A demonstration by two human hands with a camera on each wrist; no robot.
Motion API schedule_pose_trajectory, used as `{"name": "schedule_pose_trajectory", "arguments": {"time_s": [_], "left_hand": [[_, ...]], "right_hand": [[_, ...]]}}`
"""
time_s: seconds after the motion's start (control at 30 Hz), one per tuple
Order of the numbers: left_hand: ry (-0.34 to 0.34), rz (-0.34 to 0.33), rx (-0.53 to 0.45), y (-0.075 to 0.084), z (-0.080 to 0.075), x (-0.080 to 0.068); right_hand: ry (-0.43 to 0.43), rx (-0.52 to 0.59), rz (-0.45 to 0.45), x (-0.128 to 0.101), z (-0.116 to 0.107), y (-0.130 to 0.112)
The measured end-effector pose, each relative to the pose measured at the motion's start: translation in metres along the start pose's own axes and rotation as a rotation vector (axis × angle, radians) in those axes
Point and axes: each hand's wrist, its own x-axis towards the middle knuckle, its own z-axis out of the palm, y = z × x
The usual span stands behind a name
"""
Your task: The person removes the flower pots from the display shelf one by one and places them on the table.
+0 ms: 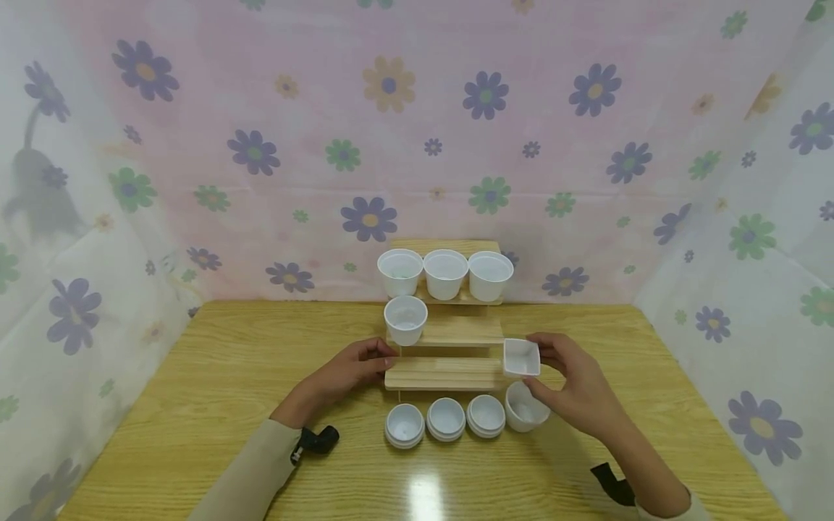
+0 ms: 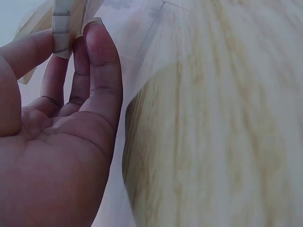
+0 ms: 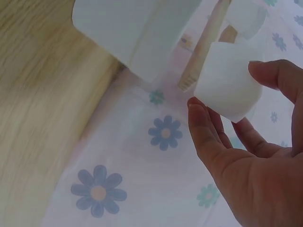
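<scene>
My right hand point(image 1: 578, 383) pinches a small square white cup point(image 1: 521, 359) between thumb and fingers, at the right end of the lowest step point(image 1: 443, 375) of a tiered wooden stand. In the right wrist view the square cup point(image 3: 227, 82) sits between the thumb and the fingertips, mouth facing away. My left hand point(image 1: 352, 369) grips the left end of that lowest step; the left wrist view has the board's end point(image 2: 61, 28) between thumb and fingers. Just below the square cup, a white round cup point(image 1: 525, 409) stands tilted in the head view on the table.
Three white tubs point(image 1: 446, 276) line the top step, and one more tub point(image 1: 406, 321) stands at the left of the middle step. Three low round white cups point(image 1: 446, 420) form a row on the table point(image 1: 228, 376) before the stand. Flowered cloth point(image 1: 430, 166) hangs behind and at both sides.
</scene>
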Motion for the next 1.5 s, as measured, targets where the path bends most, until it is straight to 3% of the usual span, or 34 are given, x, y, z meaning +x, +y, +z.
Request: {"name": "schedule_pose_trajectory", "arguments": {"time_s": [0.47, 0.83, 1.23, 1.5], "left_hand": [[0.008, -0.008, -0.006, 0.002, 0.001, 0.0], [0.006, -0.008, -0.008, 0.002, 0.001, 0.0], [0.013, -0.021, -0.002, 0.002, 0.001, 0.0], [0.013, -0.026, 0.004, 0.003, 0.001, -0.001]], "right_hand": [[-0.134, -0.073, 0.128, -0.002, -0.035, 0.005], [-0.184, -0.128, 0.165, -0.005, -0.057, 0.009], [-0.313, -0.155, 0.233, -0.008, -0.072, 0.018], [-0.417, -0.11, 0.292, -0.011, -0.076, 0.023]]}}
